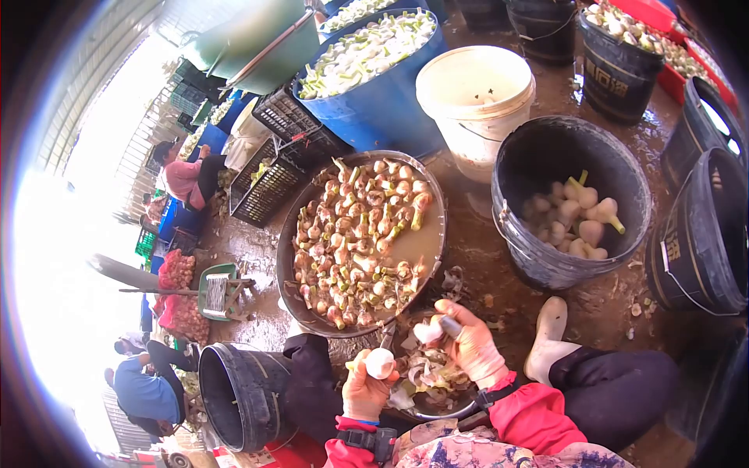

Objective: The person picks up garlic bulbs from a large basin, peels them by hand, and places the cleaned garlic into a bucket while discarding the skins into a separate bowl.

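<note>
My left hand point(365, 388) is closed around a peeled white garlic bulb point(380, 363), its round end facing up. To its right, my right hand point(476, 351) is curled, with a grey cover point(450, 327) on one digit. A blurred pale piece point(427, 331) shows at those fingertips; I cannot tell whether it is skin or a bulb. Beneath both hands, a metal basin point(460, 411) holds a heap of garlic skins point(429, 373). Just ahead stands a wide round tub point(443, 234) with many unpeeled garlic bulbs point(351, 234) in murky water.
At the right, a black bucket point(507, 242) holds peeled bulbs. Behind it are a white bucket point(476, 129) and a blue barrel point(390, 117) heaped with garlic. Black crates point(269, 183) stand beyond the tub. Another black bucket point(250, 390) lies left. Two people point(183, 175) work farther off.
</note>
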### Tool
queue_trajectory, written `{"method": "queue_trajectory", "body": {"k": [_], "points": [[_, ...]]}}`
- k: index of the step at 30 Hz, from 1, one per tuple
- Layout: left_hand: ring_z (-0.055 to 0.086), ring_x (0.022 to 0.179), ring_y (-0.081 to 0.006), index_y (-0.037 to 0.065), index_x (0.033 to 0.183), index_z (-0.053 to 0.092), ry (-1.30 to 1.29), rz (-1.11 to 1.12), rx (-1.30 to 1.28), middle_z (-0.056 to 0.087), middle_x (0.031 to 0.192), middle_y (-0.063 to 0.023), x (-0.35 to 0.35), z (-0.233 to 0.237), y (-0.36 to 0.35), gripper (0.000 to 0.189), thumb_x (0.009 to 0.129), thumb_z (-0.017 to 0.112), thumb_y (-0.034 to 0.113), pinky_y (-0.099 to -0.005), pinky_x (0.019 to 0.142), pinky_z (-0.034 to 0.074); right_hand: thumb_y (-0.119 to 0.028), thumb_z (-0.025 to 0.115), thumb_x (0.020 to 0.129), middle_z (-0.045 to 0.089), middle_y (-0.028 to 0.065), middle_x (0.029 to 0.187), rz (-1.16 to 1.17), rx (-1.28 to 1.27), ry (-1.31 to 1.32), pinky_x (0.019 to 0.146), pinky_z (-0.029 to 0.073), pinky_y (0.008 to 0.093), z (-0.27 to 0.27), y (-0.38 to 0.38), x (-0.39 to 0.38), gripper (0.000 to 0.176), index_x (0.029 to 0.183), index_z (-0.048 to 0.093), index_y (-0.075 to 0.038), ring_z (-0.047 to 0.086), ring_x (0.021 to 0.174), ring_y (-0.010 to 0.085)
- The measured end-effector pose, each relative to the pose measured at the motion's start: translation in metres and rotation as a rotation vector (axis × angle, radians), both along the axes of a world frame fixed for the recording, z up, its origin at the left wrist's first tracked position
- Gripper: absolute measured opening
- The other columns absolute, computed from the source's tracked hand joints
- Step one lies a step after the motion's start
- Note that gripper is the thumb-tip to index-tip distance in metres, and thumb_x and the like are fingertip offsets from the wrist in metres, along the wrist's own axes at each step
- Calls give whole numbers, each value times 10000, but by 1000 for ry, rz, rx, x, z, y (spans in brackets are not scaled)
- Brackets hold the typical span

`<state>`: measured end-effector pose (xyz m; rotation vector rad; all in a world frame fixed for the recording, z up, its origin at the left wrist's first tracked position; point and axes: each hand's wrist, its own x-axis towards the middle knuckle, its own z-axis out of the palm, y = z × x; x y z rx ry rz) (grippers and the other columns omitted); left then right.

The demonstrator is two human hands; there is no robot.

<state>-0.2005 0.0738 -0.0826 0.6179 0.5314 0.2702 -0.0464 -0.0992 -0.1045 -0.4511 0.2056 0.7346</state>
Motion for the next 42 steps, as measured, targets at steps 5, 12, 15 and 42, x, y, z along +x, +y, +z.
{"method": "queue_trajectory", "body": {"k": [5, 12, 15, 42], "points": [[596, 1033, -384, 58, 1193, 531, 31, 14, -211, 607, 1135, -172, 15, -5, 1, 360, 934, 527, 308, -469, 794, 553, -80, 535, 918, 627, 42, 907, 163, -366, -34, 657, 528, 276, -40, -1, -5, 188, 1090, 608, -61, 619, 803, 153], [513, 1154, -343, 108, 1290, 450, -33, -299, -97, 506, 1289, -154, 168, 18, -43, 418, 928, 550, 290, -471, 912, 468, -81, 554, 871, 677, 56, 950, 604, -670, -309, 696, 494, 298, -86, 34, -53, 232, 1082, 633, -29, 617, 807, 158], [510, 1162, -342, 96, 1355, 404, -262, -528, -37, 494, 1307, -156, 230, 63, -83, 517, 938, 511, 382, -465, 930, 462, -239, 629, 826, 687, 88, 928, 477, 8, 388, 729, 492, 327, -174, 61, -73, 291, 1042, 646, -45, 641, 793, 221], [558, 734, -68, -9, 983, 646, 303, -573, 1656, 630, 859, -44, 191, 38, 34, 273, 740, 687, 108, -224, 647, 464, -44, 648, 805, 442, 125, 1378, -84, -810, -579, 1023, 357, 272, -54, 36, 9, 680, 1405, 328, -35, 435, 1256, 175]]}}
